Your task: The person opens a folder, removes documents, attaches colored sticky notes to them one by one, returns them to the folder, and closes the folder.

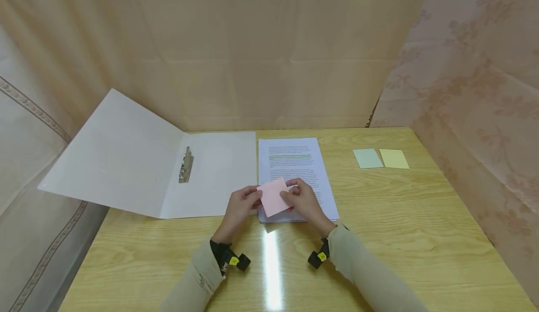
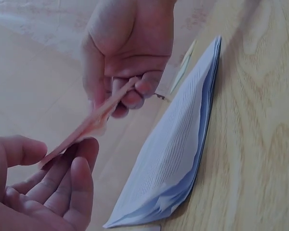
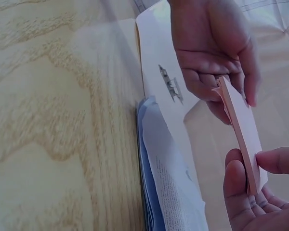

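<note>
A pad of pink sticky notes [image 1: 274, 198] is held between both hands above a stack of printed sheets [image 1: 294, 162]. My left hand [image 1: 241, 204] pinches its left edge, thumb on top and fingers curled beneath. At the pad's right side my right hand [image 1: 306, 203] grips it the same way. The right wrist view shows the pad's thickness [image 3: 241, 134], with a loose bottom sheet bent away from it. Text covers the top page, and one passage is highlighted in green.
An open white folder [image 1: 219, 171] with a metal clip [image 1: 185, 166] lies left of the papers, its cover raised against the curtain. A light green note pad [image 1: 367, 158] and a yellow one [image 1: 394, 159] sit at the back right of the wooden table [image 1: 404, 237].
</note>
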{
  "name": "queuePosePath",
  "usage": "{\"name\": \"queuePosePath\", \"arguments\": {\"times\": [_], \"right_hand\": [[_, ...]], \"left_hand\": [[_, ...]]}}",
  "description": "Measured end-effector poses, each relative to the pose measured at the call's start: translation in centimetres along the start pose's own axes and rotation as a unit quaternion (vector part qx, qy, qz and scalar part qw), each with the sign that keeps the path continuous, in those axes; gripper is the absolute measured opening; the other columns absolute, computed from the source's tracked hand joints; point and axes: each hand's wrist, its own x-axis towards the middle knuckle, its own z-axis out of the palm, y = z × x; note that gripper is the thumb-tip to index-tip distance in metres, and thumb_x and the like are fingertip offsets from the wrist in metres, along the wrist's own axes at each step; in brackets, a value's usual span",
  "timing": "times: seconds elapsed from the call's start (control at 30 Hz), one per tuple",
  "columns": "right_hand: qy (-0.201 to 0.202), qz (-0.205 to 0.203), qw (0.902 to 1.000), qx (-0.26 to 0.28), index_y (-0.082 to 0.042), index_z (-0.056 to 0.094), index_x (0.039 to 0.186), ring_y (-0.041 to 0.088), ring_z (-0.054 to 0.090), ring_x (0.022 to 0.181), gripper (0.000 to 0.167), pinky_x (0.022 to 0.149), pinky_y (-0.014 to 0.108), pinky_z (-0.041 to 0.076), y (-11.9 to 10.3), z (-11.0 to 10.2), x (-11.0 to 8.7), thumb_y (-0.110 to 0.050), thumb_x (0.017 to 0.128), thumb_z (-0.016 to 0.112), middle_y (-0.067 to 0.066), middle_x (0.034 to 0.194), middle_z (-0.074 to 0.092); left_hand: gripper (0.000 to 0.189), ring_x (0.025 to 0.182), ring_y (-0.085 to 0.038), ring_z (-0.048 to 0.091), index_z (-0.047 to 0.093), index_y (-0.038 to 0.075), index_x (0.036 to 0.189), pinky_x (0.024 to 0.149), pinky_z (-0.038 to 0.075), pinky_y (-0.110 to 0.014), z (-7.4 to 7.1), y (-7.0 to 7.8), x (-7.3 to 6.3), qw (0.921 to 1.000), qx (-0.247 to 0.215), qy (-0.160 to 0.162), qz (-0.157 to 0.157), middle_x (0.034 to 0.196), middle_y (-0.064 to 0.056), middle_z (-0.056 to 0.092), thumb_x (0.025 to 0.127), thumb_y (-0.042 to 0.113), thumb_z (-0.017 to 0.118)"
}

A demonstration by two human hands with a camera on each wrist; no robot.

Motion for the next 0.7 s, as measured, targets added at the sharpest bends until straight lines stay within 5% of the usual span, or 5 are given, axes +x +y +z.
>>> {"name": "queuePosePath", "arguments": {"times": [0.4, 0.6, 0.7], "right_hand": [[0.037, -0.055, 0.9966, -0.048, 0.000, 0.056, 0.106, 0.010, 0.057, 0.061, 0.024, 0.056, 0.028, 0.053, 0.2, 0.7, -0.5, -0.004, 0.085, 0.067, 0.012, 0.092, 0.061], [0.059, -0.169, 0.9720, -0.153, -0.001, 0.064, 0.101, 0.023, 0.059, 0.089, 0.020, 0.073, 0.027, 0.050, 0.3, 1.0, -1.1, -0.006, 0.082, 0.071, 0.015, 0.105, 0.060], [0.054, -0.193, 0.9622, -0.184, -0.002, 0.065, 0.103, 0.025, 0.058, 0.093, 0.025, 0.075, 0.029, 0.049, 0.0, 1.2, -1.5, -0.011, 0.081, 0.075, 0.014, 0.108, 0.058]], "left_hand": [[0.036, 0.087, -0.012, 0.066, 0.060, -0.002, 0.128, 0.078, 0.056, -0.028, 0.7, -0.1, -0.2, 0.9976, -0.047, -0.050, -0.013, 0.116, -0.019, 0.068, 0.099, 0.018, 0.052], [0.035, 0.082, -0.011, 0.066, 0.062, -0.001, 0.125, 0.073, 0.056, -0.027, 1.0, 0.0, -0.4, 0.9976, -0.052, -0.042, -0.017, 0.111, -0.017, 0.070, 0.099, 0.018, 0.052], [0.034, 0.080, -0.010, 0.066, 0.063, -0.001, 0.124, 0.071, 0.055, -0.026, 1.1, -0.1, -0.4, 0.9978, -0.055, -0.037, -0.011, 0.109, -0.017, 0.070, 0.098, 0.018, 0.053]]}}
